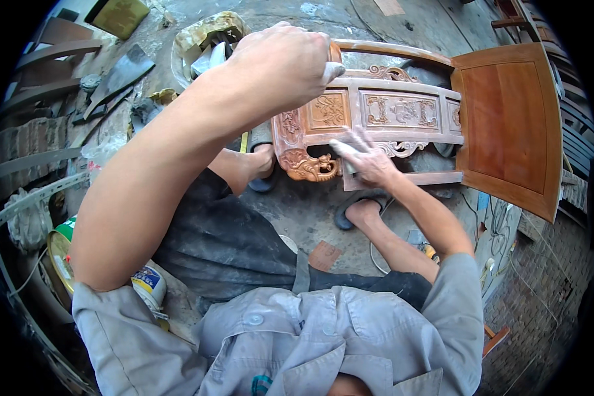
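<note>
A wooden chair (399,109) with a carved back lies in front of me, its back extending toward the left. Pale dust covers much of the carved panels, while a carved scroll corner (307,165) shows bare orange-brown wood. My left hand (287,63) is closed at the far left corner of the chair's back; most of its fingers are hidden, and the thumb is coated grey. My right hand (368,160) reaches over the near rail with fingers stretched out and slightly blurred. Grey coats or wraps its fingertips, and what lies beneath them is hard to make out.
The chair's flat seat panel (508,125) stands at the right. A clear-sided tub (198,49) with odds and ends sits beyond my left forearm. Tins (148,287) stand by my left elbow. Wood pieces (122,79) lie at left; cables (501,228) run along the right floor.
</note>
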{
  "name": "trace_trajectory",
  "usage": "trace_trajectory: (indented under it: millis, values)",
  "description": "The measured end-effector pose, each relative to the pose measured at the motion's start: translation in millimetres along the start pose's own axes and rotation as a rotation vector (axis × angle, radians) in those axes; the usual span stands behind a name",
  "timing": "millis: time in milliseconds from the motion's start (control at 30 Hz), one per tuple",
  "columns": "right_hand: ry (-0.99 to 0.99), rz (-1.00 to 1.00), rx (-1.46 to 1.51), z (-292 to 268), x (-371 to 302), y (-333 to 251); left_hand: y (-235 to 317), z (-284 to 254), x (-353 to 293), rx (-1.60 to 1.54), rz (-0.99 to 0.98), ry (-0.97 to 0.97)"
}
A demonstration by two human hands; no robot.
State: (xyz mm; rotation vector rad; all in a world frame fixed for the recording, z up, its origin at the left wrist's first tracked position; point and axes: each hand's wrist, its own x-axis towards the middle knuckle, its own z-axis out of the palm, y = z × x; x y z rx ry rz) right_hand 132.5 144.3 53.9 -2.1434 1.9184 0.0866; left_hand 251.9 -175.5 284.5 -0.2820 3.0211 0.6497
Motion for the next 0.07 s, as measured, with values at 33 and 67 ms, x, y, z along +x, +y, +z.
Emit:
trace_trajectory:
  millis: [33,67]
  values:
    - [0.01,0.009,0.036,3.7,12.2,-12.8,2.6,-0.3,3.1,0.008,0.005,0.009]
    - [0.085,0.023,0.056,2.0,34.6,-33.7,2.1,-1.8,2.5,0.01,0.003,0.013]
